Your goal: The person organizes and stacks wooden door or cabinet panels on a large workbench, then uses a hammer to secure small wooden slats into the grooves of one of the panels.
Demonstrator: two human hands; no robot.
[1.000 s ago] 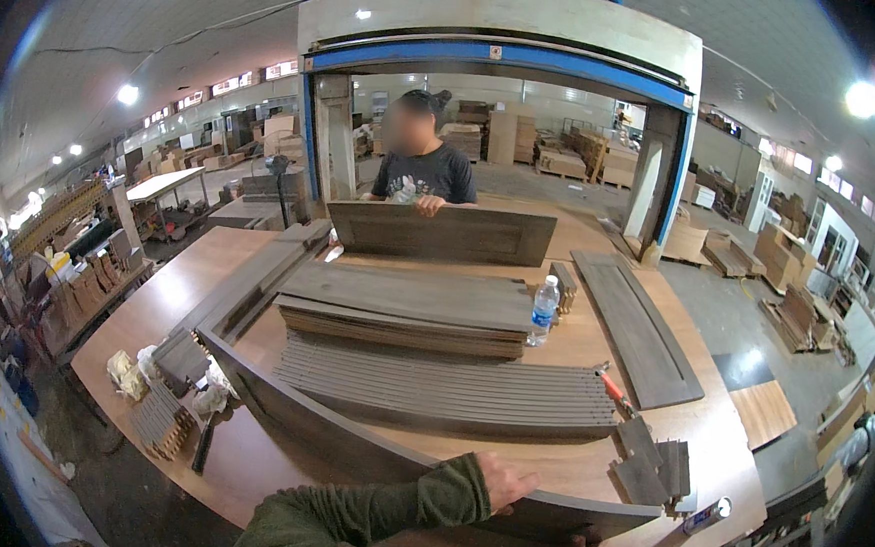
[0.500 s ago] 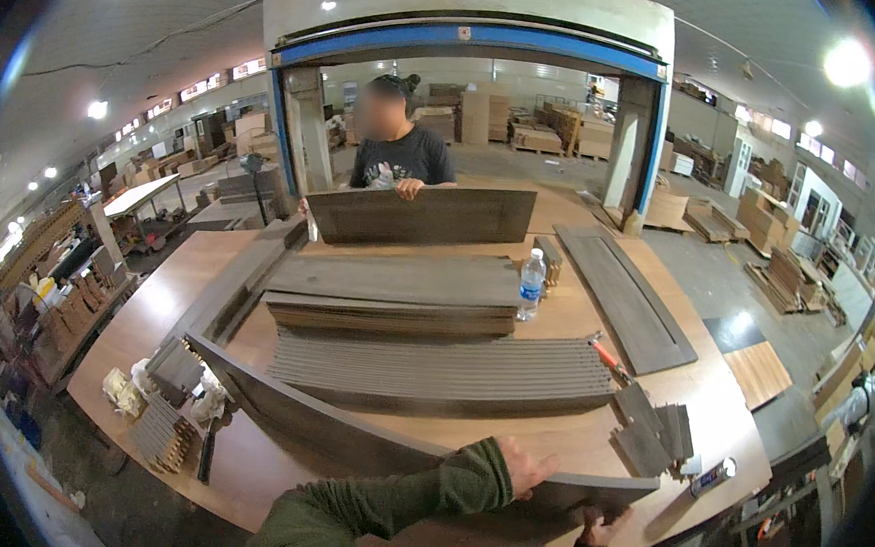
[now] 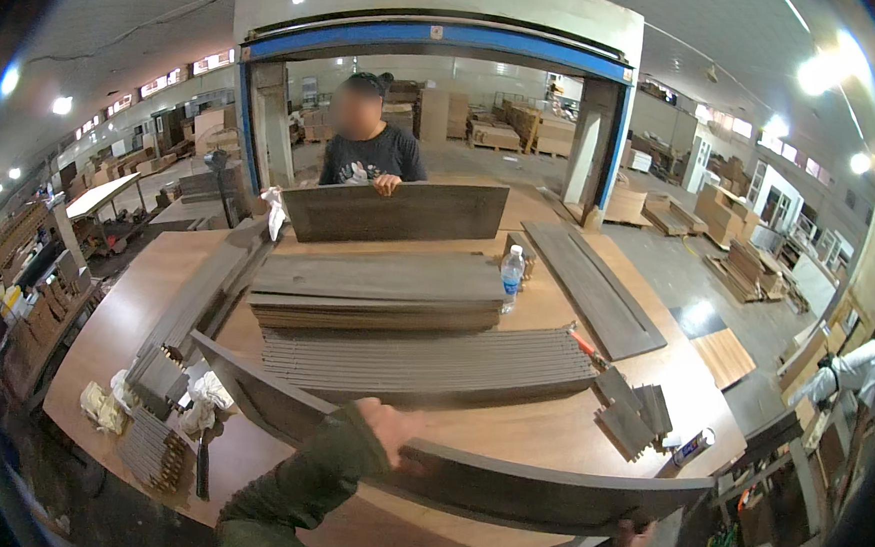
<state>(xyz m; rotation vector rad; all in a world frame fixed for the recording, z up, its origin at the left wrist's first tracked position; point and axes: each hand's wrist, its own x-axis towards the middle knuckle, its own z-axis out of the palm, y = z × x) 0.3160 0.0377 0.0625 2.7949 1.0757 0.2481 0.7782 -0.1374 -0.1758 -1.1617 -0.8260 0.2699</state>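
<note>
A long grey-brown door panel (image 3: pixel 554 493) stands on its edge across the near side of the table. My left hand (image 3: pixel 393 433), smeared by motion, is at its top edge near the middle; its fingers are hard to make out. At the right end, my right hand (image 3: pixel 632 536) grips the panel's lower edge, partly in shadow. Beyond the panel lies a row of narrow grey-brown strips (image 3: pixel 422 361), with a stack of flat boards (image 3: pixel 377 275) behind it.
Across the table a person holds up a similar panel (image 3: pixel 396 214) with a white cloth (image 3: pixel 274 213) at its left end. A water bottle (image 3: pixel 511 278), a red-handled tool (image 3: pixel 585 345), short offcuts (image 3: pixel 634 416) and a can (image 3: pixel 693 446) stand or lie to the right. Crumpled wrappings (image 3: pixel 102 406) lie left.
My left hand has slid left along the panel's top edge. The panel's right end and my right hand now sit further right and lower hand position. The whole view has turned slightly right.
</note>
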